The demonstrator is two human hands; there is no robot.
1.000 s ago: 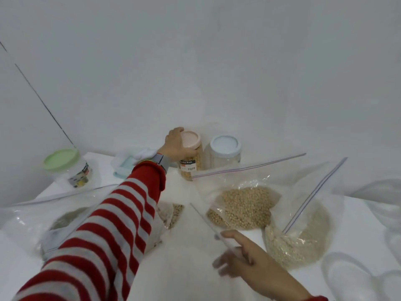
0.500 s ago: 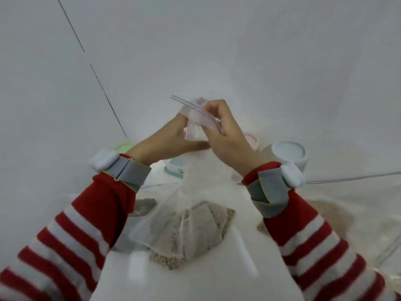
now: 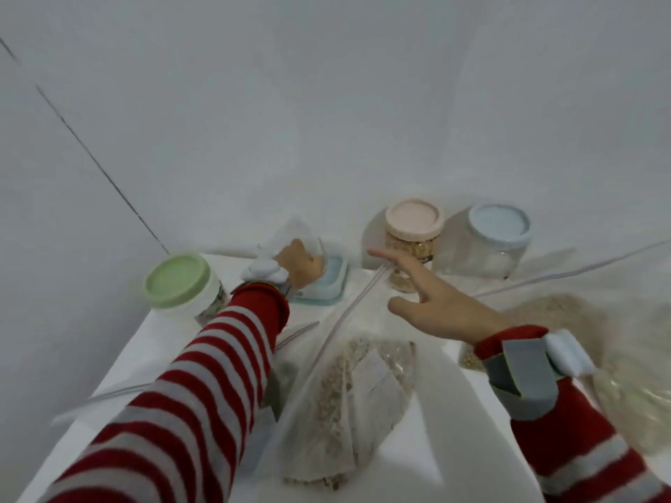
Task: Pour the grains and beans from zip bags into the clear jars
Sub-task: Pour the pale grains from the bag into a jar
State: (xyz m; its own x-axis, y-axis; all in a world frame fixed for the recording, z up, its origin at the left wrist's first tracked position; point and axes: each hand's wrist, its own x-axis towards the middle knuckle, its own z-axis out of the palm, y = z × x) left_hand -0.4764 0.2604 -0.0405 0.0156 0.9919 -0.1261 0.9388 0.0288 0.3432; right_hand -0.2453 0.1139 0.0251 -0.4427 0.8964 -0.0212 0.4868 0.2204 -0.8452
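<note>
Nearest, a zip bag (image 3: 348, 404) lies slumped on the white bench (image 3: 428, 448) with its load of pale grains inside, its seal strip running away toward the jars. A second bag (image 3: 566, 321), also heaped with grain, sprawls at the right edge, so the pouring looks mostly undone.

Further out, the right hand (image 3: 439, 306) hovers above the bench with its fingers (image 3: 399, 263) spread apart and holding nothing, pointing toward the pink-lidded jar (image 3: 414, 230). The left hand (image 3: 299, 265) reaches past it to a teal-rimmed container (image 3: 332, 285), where something clear and blurred sits against the palm. Whether those fingers are curled round it I cannot tell.

At the back, three jars stand capped: a green-lidded jar (image 3: 178, 281) on the left, the pink-lidded one showing tan beans or grains partway up, and a blue-lidded jar (image 3: 497, 234) whose contents are unclear. I judge one jar at most served; lids must come off before the bags empty.
</note>
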